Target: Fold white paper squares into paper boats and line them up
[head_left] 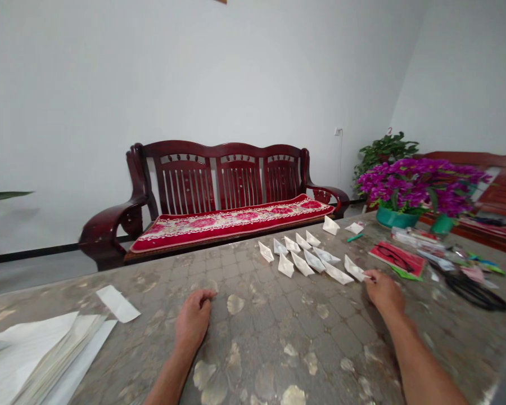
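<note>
Several folded white paper boats stand in loose rows on the far middle of a mottled grey table cover point(274, 320), and one boat point(302, 264) sits among them. My right hand point(383, 292) is at the right end of the rows, its fingertips pinching the corner of the nearest paper boat point(353, 268). My left hand point(193, 320) rests curled on the table cover, holding nothing. The closest thing to it is a loose white paper strip point(118, 304), well off to the left. A stack of white paper sheets point(37, 360) lies at the near left corner.
Black scissors point(476, 292), a red printed card point(396, 259) and assorted packets lie on the table's right side. A green pen point(355, 237) lies beyond the boats. Potted magenta flowers point(421, 185) stand at the far right. A dark wooden bench point(236, 180) stands behind the table.
</note>
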A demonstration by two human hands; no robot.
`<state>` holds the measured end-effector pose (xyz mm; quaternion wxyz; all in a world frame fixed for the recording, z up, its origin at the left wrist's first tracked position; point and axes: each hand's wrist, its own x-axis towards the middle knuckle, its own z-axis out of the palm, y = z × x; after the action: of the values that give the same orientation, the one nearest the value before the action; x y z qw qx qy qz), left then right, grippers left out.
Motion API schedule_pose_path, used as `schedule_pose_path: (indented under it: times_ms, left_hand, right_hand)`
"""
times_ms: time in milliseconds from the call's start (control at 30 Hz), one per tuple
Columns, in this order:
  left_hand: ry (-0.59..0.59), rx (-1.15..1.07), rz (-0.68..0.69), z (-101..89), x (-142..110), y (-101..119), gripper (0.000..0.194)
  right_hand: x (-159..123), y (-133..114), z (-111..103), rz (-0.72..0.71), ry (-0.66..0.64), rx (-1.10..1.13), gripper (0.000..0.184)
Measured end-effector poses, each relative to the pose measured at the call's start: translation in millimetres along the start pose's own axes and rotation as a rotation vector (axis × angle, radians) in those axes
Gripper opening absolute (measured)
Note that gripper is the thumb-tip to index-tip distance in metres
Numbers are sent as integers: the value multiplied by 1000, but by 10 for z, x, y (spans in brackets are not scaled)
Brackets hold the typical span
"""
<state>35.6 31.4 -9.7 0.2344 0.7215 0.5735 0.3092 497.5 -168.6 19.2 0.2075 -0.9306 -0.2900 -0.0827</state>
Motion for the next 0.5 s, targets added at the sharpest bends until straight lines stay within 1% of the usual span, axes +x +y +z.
schedule_pose_path:
  times_ms: [300,500]
  left_hand:
    - [25,-3,16,10,6,-26,25]
    - [30,-6,14,27,15,-30,26]
  right_hand:
    - [22,49,137,-87,27,25,31]
    - [-17,46,134,-94,106,141,39]
